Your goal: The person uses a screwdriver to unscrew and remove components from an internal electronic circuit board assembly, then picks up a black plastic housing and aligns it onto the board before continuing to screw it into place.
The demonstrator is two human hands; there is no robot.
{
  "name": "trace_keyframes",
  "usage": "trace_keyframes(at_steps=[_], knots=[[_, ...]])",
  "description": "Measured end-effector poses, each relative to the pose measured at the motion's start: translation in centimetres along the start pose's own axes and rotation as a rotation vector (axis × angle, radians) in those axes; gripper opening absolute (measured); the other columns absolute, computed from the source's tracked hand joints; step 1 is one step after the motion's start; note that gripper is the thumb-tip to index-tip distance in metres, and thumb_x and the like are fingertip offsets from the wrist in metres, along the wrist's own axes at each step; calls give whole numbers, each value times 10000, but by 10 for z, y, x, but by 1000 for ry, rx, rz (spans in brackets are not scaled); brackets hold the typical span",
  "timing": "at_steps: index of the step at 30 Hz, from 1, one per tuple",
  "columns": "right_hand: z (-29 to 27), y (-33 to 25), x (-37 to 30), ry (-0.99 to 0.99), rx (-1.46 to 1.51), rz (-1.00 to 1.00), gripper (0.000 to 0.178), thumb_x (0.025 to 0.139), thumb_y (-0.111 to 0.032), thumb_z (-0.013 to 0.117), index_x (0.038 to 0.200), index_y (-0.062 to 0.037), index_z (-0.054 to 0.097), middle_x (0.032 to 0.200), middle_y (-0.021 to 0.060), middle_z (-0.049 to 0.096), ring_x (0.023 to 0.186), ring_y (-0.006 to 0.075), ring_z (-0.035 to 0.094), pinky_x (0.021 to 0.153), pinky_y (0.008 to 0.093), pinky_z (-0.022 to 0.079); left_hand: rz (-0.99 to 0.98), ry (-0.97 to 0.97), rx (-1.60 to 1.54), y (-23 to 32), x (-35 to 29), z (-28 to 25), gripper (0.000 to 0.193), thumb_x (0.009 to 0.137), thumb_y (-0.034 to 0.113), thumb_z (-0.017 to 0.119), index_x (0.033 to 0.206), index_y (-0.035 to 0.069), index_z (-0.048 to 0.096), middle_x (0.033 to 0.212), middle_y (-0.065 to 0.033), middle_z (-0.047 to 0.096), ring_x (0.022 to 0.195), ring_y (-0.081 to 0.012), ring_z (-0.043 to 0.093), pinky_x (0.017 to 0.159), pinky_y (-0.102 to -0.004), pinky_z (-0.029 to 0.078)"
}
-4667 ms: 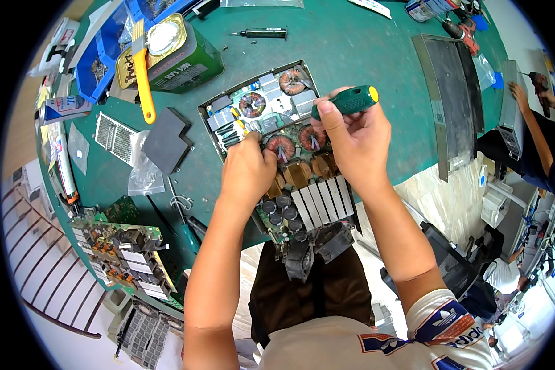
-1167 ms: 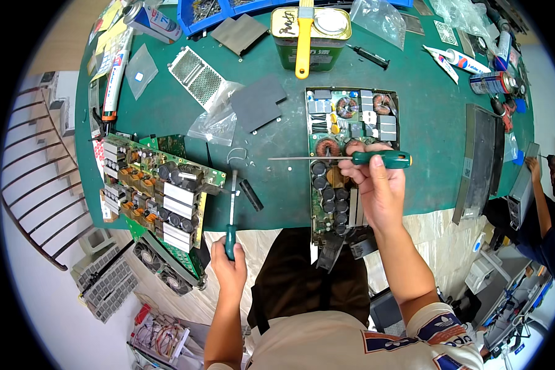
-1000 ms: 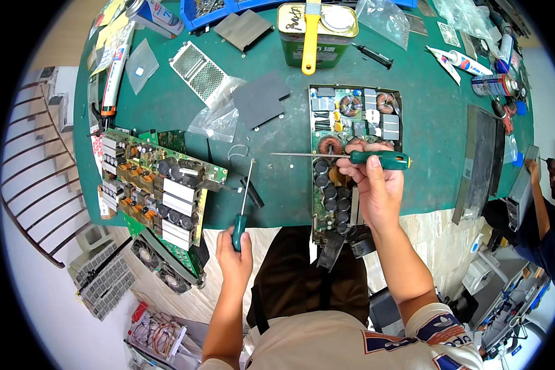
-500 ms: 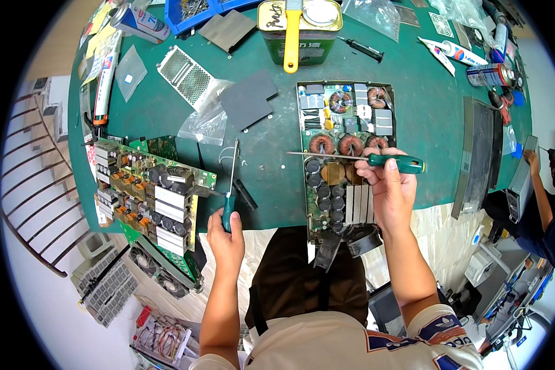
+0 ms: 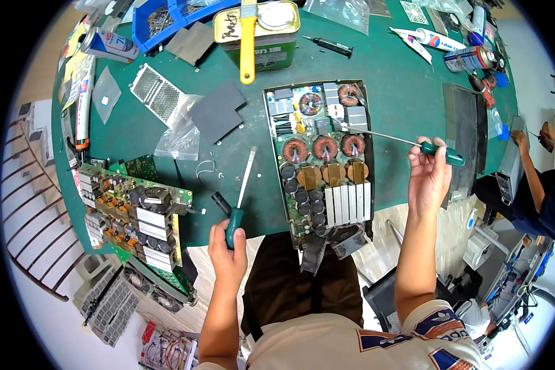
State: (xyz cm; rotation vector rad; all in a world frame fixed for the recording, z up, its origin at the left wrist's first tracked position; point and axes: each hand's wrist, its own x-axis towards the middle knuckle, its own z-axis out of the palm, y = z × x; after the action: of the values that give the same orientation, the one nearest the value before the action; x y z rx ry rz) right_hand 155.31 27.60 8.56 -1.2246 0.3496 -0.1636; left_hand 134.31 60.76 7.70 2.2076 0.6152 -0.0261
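Note:
My left hand (image 5: 228,256) is closed around the green handle of a screwdriver (image 5: 234,227), its shaft pointing away from me over the bench's near edge. Out to the right, my right hand (image 5: 427,185) grips a second green-handled screwdriver (image 5: 444,154). Its long thin shaft reaches left over the power supply board (image 5: 325,148), with the tip above the far part of the board; whether it touches anything I cannot tell. Copper coils, black capacitors and pale heat sinks fill that board, which lies in a dark case between my hands.
Another circuit board assembly (image 5: 139,213) overhangs the bench edge at left. A green tin (image 5: 259,52) carries a yellow-handled brush (image 5: 247,46). Beyond my left hand lie a dark grey plate (image 5: 216,114) and a plastic bag (image 5: 179,142). A co-worker's hands are at far right.
My right hand has moved right, off the board, and its screwdriver now slants across the far right part. My left screwdriver leans further right. The whole view has shifted.

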Motion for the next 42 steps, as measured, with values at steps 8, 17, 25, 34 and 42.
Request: trace_keyframes(at_steps=[8,17,25,34,42], knots=[[40,22,3,-320,-207,-76,223,1038,-165,586,1190,-21,508,1073,167,672,823,185,671,764,342,563,-60,16,76,-21,18,44,405,987,190,593,1283,-73,506,1098,-257,598,998,-411,606,888,-463,485],[3,1,27,-108,-205,-89,299,1050,-264,579,1199,-15,505,959,131,647,698,151,592,644,277,497,277,32,207,48,65,69,174,884,105,731,1046,42,720,952,-135,524,848,-311,577,754,-399,490],[-74,18,69,-108,-959,-80,330,999,-344,647,962,-30,552,665,50,561,552,183,509,519,312,398,673,-167,641,112,171,123,131,827,159,655,831,77,757,1024,-131,563,1031,-320,555,845,-432,414],[-70,44,79,-336,-1349,-102,368,907,-295,710,1090,-22,544,903,277,688,840,476,676,732,555,551,812,-353,1024,134,183,143,193,828,188,617,815,106,792,1140,-126,573,1134,-307,512,940,-424,386],[-69,38,63,-282,-1461,-265,415,839,-220,763,1185,-75,585,1082,157,595,1043,373,624,864,465,522,877,-500,1269,129,204,150,239,898,253,589,974,163,798,1220,-78,580,1220,-270,498,985,-441,373]])
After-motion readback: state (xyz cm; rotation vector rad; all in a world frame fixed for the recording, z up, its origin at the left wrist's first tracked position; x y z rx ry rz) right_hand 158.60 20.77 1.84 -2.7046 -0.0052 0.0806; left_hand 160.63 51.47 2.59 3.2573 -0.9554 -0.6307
